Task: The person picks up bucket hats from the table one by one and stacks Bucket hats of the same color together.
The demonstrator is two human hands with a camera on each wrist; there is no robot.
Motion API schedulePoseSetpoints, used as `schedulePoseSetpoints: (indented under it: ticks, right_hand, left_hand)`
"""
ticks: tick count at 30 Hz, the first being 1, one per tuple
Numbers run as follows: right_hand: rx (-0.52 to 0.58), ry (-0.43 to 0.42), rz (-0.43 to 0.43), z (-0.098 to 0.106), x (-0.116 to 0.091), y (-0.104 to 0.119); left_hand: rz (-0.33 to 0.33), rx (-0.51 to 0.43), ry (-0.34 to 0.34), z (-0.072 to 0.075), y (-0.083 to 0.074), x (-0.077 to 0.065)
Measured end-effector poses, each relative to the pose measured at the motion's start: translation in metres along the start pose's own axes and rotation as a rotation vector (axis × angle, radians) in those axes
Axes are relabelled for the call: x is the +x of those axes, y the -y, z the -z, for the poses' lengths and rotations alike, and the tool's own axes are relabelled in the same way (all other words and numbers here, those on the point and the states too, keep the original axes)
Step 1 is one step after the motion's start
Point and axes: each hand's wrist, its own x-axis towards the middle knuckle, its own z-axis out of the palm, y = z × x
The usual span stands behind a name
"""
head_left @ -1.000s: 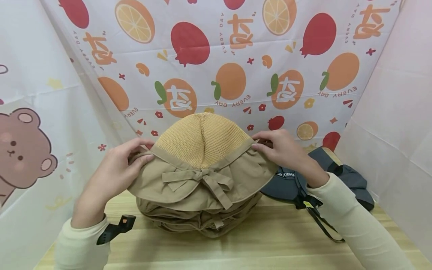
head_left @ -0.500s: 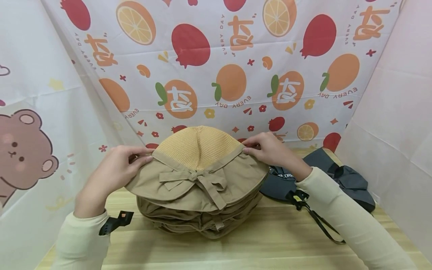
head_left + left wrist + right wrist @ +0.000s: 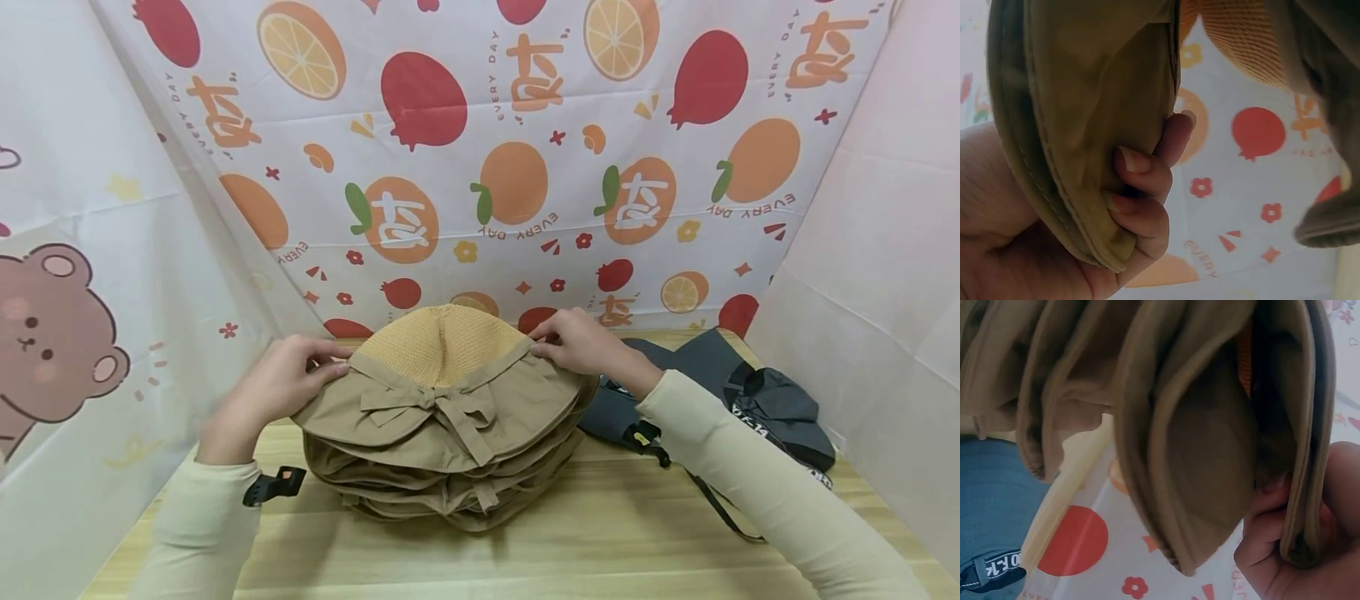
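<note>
A khaki sun hat (image 3: 408,433) with a yellow woven crown and a cloth bow sits on top of a stack of similar khaki hats (image 3: 405,500), with its bow side toward me. My left hand (image 3: 281,383) pinches its brim at the left. On the right, my right hand (image 3: 581,343) pinches the opposite side of the brim. In the left wrist view the fingers (image 3: 1147,215) curl around the folded brim (image 3: 1079,144). The right wrist view has the brim edge (image 3: 1307,487) between thumb and fingers, with more brims layered beside it.
Dark blue-grey caps (image 3: 708,358) with straps and white lettering lie on the wooden table (image 3: 570,550) at the right. A fruit-print cloth (image 3: 480,108) hangs behind, and pale cloths close off both sides.
Both hands have lowered the top hat onto the stack, its crown sinking in the head view. The right hand has shifted left and down, uncovering more of the dark caps.
</note>
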Motion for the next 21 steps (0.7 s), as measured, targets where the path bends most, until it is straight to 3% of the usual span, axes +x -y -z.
schedulePoseSetpoints:
  ticks: [9, 21]
  right_hand:
    - [-0.029, 0.02, -0.006, -0.014, 0.002, -0.008]
    - [-0.011, 0.09, -0.064, -0.024, 0.001, -0.017]
  left_hand:
    - [-0.008, -0.025, 0.049, -0.017, 0.017, 0.006]
    - [0.004, -0.078, 0.142, -0.031, 0.023, 0.01]
